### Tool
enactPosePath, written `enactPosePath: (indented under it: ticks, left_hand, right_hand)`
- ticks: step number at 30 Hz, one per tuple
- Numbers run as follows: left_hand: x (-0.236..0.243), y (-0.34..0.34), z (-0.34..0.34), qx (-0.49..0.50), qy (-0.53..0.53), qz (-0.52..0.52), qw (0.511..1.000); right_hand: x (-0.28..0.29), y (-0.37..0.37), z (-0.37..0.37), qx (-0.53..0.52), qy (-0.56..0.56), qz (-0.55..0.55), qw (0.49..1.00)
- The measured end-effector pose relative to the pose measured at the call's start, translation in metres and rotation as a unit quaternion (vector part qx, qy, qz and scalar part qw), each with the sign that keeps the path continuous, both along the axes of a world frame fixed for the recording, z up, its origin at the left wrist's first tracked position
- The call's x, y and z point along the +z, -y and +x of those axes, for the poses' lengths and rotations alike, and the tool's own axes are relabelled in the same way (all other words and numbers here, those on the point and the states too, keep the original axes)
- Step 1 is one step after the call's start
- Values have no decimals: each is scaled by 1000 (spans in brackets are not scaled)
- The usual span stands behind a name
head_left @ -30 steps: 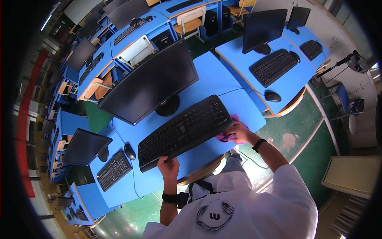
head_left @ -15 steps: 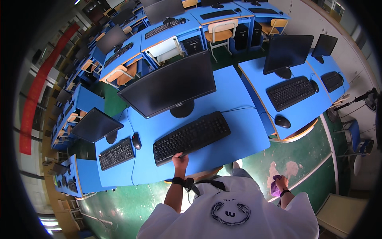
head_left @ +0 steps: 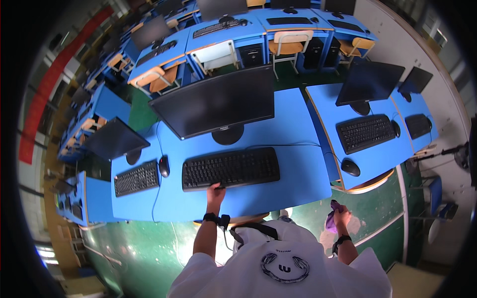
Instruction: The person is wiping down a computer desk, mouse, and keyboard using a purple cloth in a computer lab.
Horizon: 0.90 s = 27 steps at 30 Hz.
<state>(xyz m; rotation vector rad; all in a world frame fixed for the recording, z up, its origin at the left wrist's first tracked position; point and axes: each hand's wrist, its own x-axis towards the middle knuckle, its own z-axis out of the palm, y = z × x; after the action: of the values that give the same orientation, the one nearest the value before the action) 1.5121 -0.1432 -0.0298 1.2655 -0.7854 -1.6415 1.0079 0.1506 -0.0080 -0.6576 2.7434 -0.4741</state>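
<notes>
A black keyboard (head_left: 238, 166) lies on the blue desk, roughly parallel to its front edge. My left hand (head_left: 215, 195) holds the keyboard's near edge, left of its middle, thumb on top and the other fingers mostly hidden. My right hand (head_left: 342, 216), off the desk's front right corner and over the floor, is closed round a bunched purple cloth (head_left: 332, 222). Behind the keyboard stands a large dark monitor (head_left: 218, 102) on a round base.
To the left on the same desk are a smaller keyboard (head_left: 136, 178), a black mouse (head_left: 164, 166) and another monitor (head_left: 117, 139). Right of a gap, a neighbouring desk (head_left: 370, 161) bears a keyboard, mouse and monitor. Chairs (head_left: 288, 43) and more computer desks fill the back.
The keyboard has turned from a slant to nearly in line with the desk's front edge, my left hand on it. My right hand has risen toward the desk with the cloth. The view has shifted.
</notes>
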Motion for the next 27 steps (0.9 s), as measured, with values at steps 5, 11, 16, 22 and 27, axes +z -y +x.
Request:
enactPosePath:
  ticks: [5,11,16,22,27]
  left_hand:
    - [-21,-18,-15,36,270,-222,936]
    - [-1,1,-31,34,310,-88,946]
    - [10,-1,-46,31,354,-122,927]
    - [21,10,-27,-34,6,104,994]
    - [35,-17,5,-84,-52,292,951]
  right_hand:
    - [51,32,-49,27,-100,-91,990]
    - [101,101,-90,48,-34,-72,996]
    - [126,146,-112,198,-36,157,967]
    - [108,166,-120,222,-13,251,942]
    - [101,161,-121,225,-41,259,938]
